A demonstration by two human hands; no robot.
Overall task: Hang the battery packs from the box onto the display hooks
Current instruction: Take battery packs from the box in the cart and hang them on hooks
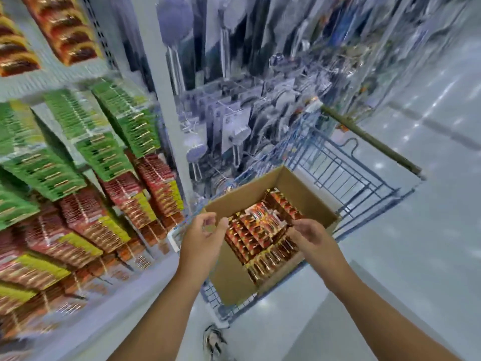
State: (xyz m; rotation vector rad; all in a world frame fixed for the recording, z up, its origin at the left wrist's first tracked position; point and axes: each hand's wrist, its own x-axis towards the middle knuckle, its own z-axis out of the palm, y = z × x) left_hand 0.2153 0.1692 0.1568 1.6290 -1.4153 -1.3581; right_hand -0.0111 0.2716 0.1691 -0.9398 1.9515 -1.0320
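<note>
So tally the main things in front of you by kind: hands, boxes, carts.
Hands: 2, left hand and right hand, neither holding a pack
Cardboard box of battery packs: 1
Blue wire cart: 1
Total: 4

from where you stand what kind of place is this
Most likely a shop aisle: hanging packs crowd the display wall, a cardboard box of battery packs sits in a blue wire cart, and the floor is glossy.
</note>
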